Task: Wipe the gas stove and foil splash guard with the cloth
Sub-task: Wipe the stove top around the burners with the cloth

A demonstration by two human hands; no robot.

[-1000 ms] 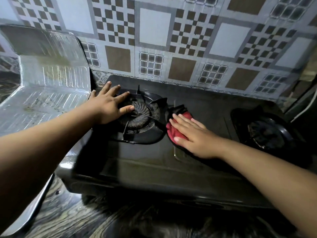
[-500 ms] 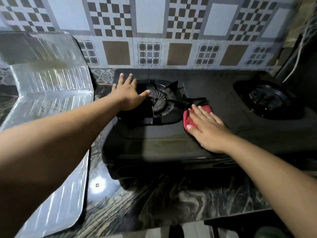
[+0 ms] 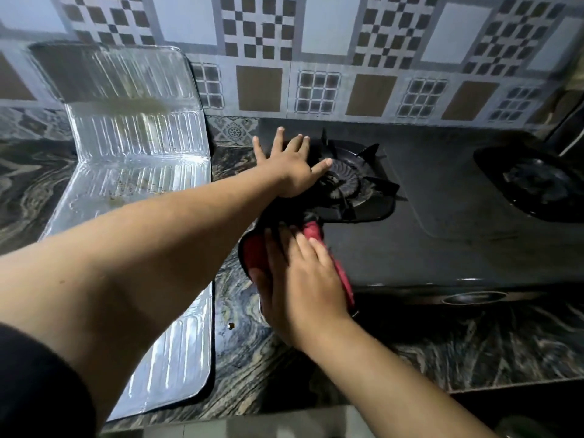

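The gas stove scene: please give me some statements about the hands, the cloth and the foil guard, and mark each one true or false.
1. The right hand presses a red cloth on the gas stove's front left corner. True.
2. The left hand holds the cloth. False: it lies flat, fingers spread, beside the left burner, holding nothing.
3. The foil splash guard stands to the right of the stove. False: it is on the left, on the marble counter.
4. The foil shows brownish stains. True.
5. A pot sits on the right burner. False: it is bare.
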